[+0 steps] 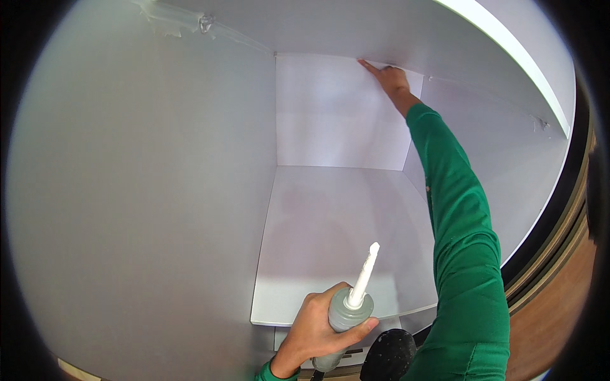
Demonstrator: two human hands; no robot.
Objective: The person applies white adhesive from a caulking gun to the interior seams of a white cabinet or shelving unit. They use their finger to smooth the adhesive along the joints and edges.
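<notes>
Near the lower edge, my left hand [311,327] is wrapped round a grey sealant cartridge [343,317]. Its white nozzle [362,279] points up and away from me, with a white blob at the tip. My right hand [393,81] reaches deep into a pale grey cabinet, index finger stretched out and the other fingers bent, holding nothing. That fingertip touches the seam where the back panel [337,117] meets the panel above. White sealant smears [171,22] mark the upper left joint.
A side wall [140,203] rises close on the left, another [489,146] on the right. The bottom panel [343,222] ends in a front edge by my left hand. Below it is a black rounded thing [389,355] with pale specks. Brown boards [553,298] lie outside at right.
</notes>
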